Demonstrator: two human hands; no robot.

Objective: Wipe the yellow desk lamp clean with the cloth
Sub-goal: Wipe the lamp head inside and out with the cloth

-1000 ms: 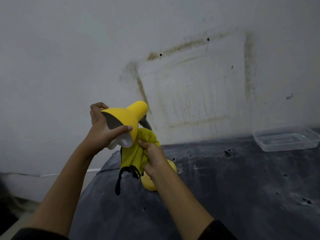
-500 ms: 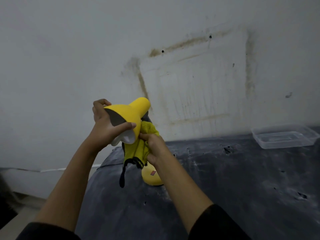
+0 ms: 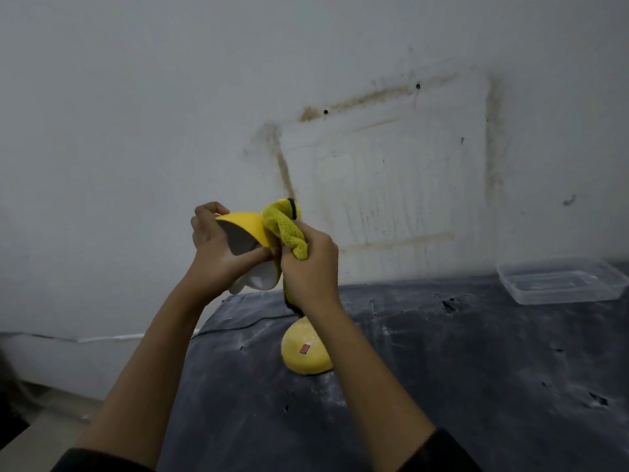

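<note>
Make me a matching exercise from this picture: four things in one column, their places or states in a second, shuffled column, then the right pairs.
Things:
1. yellow metal lamp shade
2. yellow fluffy cloth
3. clear plastic container
4. round yellow lamp base

Places or states:
A. standing on the dark table
B. by the wall, far right
C. gripped at its rim by the left hand
D. draped over the shade's neck, held by the right hand

Pairs: 1-C, 2-D, 3-B, 4-A

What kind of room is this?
Probably a bare workroom or storeroom: a stained white wall with old mounting marks, a scuffed dark table, and an empty clear plastic tub.
</note>
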